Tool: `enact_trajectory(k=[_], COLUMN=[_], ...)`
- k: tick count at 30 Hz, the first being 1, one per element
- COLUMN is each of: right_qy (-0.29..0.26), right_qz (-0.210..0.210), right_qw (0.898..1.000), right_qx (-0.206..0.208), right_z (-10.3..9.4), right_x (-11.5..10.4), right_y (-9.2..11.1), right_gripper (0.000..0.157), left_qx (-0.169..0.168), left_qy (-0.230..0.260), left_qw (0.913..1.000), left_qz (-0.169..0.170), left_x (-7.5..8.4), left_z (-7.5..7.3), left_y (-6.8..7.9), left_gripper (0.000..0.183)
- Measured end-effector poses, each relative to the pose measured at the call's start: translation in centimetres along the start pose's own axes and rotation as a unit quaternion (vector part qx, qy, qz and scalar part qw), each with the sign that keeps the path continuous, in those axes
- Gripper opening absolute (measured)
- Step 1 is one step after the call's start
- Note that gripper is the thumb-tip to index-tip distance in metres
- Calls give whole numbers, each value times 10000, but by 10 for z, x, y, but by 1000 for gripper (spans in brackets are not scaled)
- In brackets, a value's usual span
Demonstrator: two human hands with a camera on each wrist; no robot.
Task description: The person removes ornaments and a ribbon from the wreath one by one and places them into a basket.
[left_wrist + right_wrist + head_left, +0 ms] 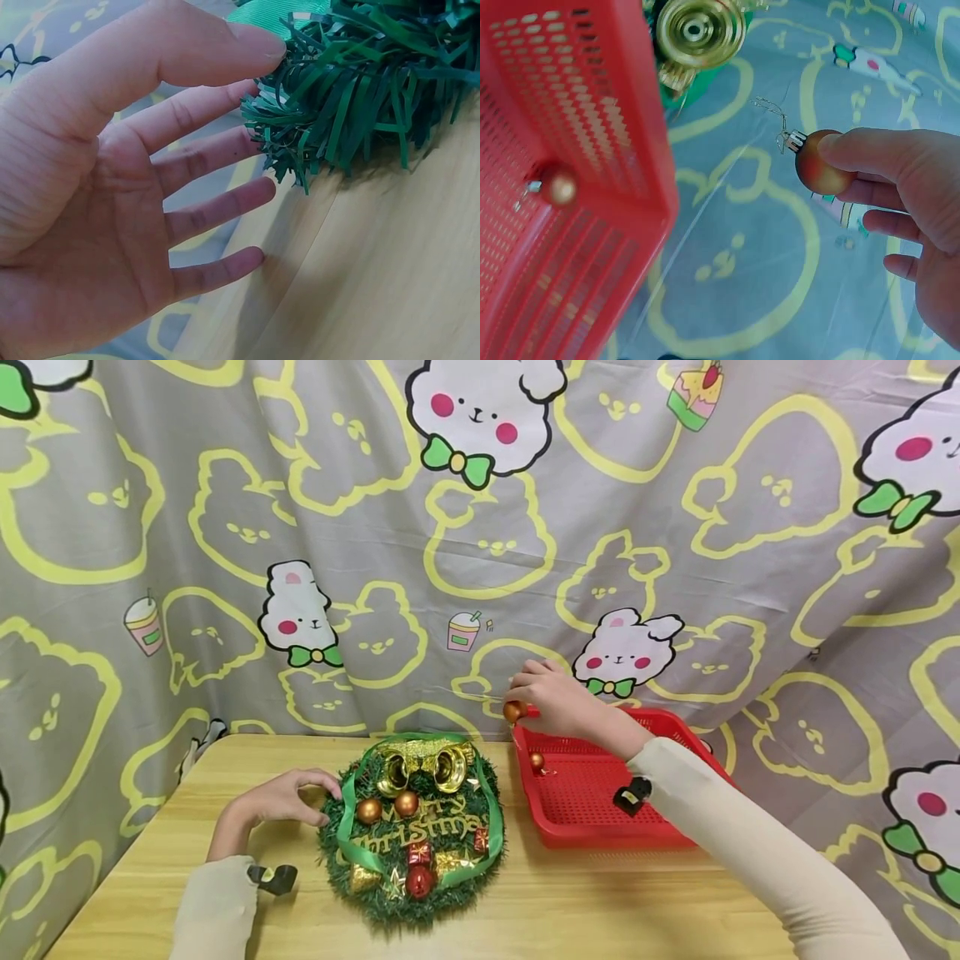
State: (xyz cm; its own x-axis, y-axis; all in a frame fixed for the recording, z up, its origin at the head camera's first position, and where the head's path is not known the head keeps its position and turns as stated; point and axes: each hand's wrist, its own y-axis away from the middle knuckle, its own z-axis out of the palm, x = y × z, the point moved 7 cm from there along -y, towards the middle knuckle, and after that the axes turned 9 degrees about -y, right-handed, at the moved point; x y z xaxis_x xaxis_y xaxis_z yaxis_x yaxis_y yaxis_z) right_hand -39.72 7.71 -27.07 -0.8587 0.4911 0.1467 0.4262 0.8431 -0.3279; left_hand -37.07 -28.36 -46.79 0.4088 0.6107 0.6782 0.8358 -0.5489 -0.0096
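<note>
A round green tinsel wreath lies on the table with gold bells, copper baubles, small red gift boxes, green ribbon and gold "Merry Christmas" lettering. At its left edge, my left hand is spread with straight fingers; the thumb and first fingers reach the tinsel in the left wrist view. My right hand pinches a copper bauble between thumb and fingers, above the back left corner of a red basket. A thin wire loop hangs from the bauble's silver cap. Another copper bauble lies inside the basket.
The basket stands right of the wreath on the wooden table, with a narrow gap between them. A grey curtain with yellow cartoon outlines hangs right behind the table. Dark wrist straps sit on both sleeves.
</note>
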Motion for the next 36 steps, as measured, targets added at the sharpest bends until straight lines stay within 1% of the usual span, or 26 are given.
enact_trajectory(k=[6, 10, 15, 20, 24, 27, 31, 36], right_qy=[-18, -145, -344, -456, -678, -926, -1373, -1897], right_qz=[221, 456, 933, 1305, 1548, 1748, 2010, 2098], right_qw=[9997, 9988, 9950, 9897, 9844, 9787, 9673, 9553], right_qx=[34, 29, -134, -378, -495, -544, -707, -859], right_z=[-1, 5, 15, 29, 40, 51, 69, 88], right_x=[22, 38, 60, 81, 94, 103, 111, 116], right_y=[20, 34, 51, 63, 71, 77, 83, 84], right_gripper=[31, 28, 28, 30, 32, 29, 27, 27], left_qx=[2, 4, 14, 19, 17, 0, -7, 1], left_qy=[24, 35, 18, 2, -46, -67, -51, -55], left_qw=[10000, 10000, 10000, 10000, 10000, 9999, 9999, 10000], left_qz=[4, 12, -37, -17, 68, 99, 93, 29], left_x=[1, 0, -1, -1, 0, 1, 1, 0], left_z=[0, 1, 1, 0, 0, 1, 2, 2], left_y=[0, 1, 2, 1, 1, 0, 0, 0], left_gripper=[30, 30, 29, 29, 30, 30, 31, 30])
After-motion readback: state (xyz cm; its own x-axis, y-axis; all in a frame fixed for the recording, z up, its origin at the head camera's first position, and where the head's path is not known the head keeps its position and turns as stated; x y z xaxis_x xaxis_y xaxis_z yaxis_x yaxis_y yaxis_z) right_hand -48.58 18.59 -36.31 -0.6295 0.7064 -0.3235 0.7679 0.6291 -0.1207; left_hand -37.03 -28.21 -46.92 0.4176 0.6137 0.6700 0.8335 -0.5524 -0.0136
